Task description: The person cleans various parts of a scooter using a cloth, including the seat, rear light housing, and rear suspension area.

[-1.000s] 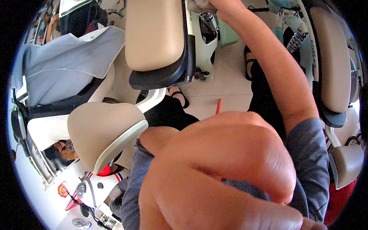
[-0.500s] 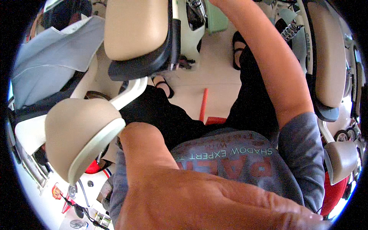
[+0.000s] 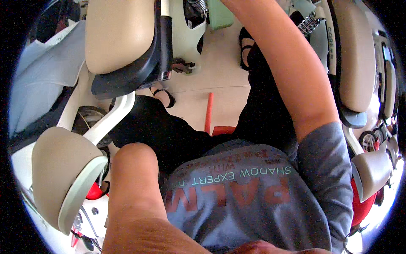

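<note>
My left arm is bent, its elbow beside a scooter's beige backrest on the left and its forearm running to the lower edge. Only a sliver of my left hand shows at the bottom; its fingers are hidden. My right arm reaches up past the top edge, so the right hand is out of sight. Nearest to where that arm leaves the picture is a light green plastic part. Left of it stands a scooter's beige seat with a black base.
A grey cloth drapes at the far left. Another long beige seat and a grey-beige backrest stand on the right, near a coil spring. An orange-red bar lies on the floor between my legs.
My left hand, large in the lower part before, has dropped almost wholly out of the bottom edge. The surroundings have shifted left in the picture. My right arm stays stretched upward.
</note>
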A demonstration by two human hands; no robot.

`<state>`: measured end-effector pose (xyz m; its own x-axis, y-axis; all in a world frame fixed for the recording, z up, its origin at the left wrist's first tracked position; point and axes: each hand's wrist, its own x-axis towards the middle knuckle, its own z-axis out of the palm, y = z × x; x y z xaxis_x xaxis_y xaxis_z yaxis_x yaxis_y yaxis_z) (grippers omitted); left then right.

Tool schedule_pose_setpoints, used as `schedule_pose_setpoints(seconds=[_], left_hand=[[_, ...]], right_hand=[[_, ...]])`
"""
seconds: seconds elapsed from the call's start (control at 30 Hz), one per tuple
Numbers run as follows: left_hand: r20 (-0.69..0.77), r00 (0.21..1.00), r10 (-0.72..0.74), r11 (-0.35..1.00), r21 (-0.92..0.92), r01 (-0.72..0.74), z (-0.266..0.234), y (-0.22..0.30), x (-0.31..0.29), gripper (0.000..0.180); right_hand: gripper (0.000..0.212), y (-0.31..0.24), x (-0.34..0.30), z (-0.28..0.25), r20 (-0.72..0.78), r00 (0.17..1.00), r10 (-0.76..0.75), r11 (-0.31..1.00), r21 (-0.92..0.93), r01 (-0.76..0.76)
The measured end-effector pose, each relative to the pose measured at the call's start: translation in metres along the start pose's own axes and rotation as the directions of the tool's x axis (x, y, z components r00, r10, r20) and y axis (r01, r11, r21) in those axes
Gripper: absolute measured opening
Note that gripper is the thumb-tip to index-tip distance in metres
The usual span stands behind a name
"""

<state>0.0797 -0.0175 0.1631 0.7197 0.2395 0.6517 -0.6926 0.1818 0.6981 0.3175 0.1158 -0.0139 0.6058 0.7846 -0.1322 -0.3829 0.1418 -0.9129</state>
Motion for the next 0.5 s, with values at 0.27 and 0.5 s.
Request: schedule_pose_setpoints(seconds=[0.27, 0.5], left_hand=[[0.055, 0.998, -0.029, 1.0, -0.002, 0.03, -0.002, 0.0, 0.0, 0.011], [0.094, 0.995, -0.016, 1.0, 0.014, 0.015, -0.001, -0.001, 0.005, 0.011]], right_hand=[[0.021, -0.009, -0.009, 0.009, -0.09, 0.994, -0.068, 0.983, -0.174, 0.052], [0.02, 0.04, 0.038, -0.006, 0.445, 0.731, -0.517, -0.012, -0.858, 0.513]])
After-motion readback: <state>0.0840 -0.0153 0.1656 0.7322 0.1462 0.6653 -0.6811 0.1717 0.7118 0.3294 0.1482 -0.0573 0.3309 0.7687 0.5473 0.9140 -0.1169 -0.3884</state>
